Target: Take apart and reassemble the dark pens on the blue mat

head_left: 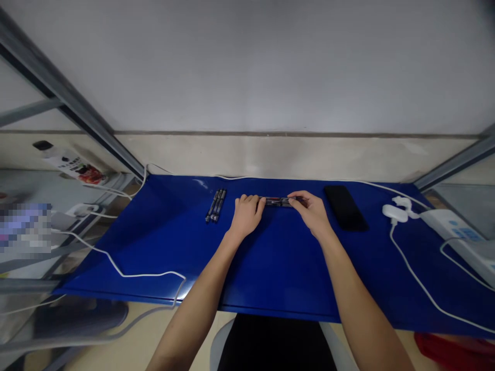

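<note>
Blue tabletop [270, 268] ran beneath a white wall [247, 67]; at upper centre, the left hand [246, 216] curled closed over one end of a dark bundle of pens [276, 202], the right hand [311, 212] pinching its other end, near a black smartphone [345, 207].

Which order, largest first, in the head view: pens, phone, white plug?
1. phone
2. pens and white plug: they look about alike, so I can't rank them.

This is a study area, with a blue-covered desk [278, 273], a power strip [452, 226] and a chair [274, 345].
</note>
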`<move>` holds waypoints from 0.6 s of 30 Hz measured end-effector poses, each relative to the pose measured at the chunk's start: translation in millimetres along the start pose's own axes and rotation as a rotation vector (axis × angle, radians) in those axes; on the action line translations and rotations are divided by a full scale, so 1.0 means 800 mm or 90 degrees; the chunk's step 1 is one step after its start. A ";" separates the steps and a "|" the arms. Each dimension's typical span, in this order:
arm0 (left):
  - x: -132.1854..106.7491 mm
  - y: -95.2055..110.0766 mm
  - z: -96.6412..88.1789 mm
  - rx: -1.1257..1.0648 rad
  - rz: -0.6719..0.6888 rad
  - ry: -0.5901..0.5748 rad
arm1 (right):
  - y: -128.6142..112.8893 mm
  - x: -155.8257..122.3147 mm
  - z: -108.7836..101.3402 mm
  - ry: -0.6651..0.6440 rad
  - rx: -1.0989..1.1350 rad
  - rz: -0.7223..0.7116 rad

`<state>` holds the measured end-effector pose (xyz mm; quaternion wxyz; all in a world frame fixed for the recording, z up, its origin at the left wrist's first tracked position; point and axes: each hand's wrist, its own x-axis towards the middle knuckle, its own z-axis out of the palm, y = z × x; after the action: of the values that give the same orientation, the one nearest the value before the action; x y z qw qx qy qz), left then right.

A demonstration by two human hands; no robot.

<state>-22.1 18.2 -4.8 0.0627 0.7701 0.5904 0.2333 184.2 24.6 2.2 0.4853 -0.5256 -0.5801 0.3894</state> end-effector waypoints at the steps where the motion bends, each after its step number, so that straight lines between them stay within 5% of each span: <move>1: -0.001 0.001 -0.001 -0.003 0.004 -0.006 | 0.000 -0.001 0.003 -0.012 -0.004 -0.004; 5: -0.004 0.008 -0.007 -0.033 0.064 -0.043 | -0.001 -0.006 0.017 -0.090 -0.055 -0.033; 11: -0.005 0.011 -0.016 -0.067 0.134 -0.077 | -0.010 -0.013 0.021 -0.103 -0.186 -0.030; 18: -0.003 0.009 -0.013 -0.009 0.087 -0.063 | -0.009 -0.014 0.026 -0.096 -0.153 -0.060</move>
<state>-21.0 11.7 6.4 0.0812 0.8186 0.5312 0.2028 162.0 13.6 2.8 0.3921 -0.5212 -0.6813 0.3323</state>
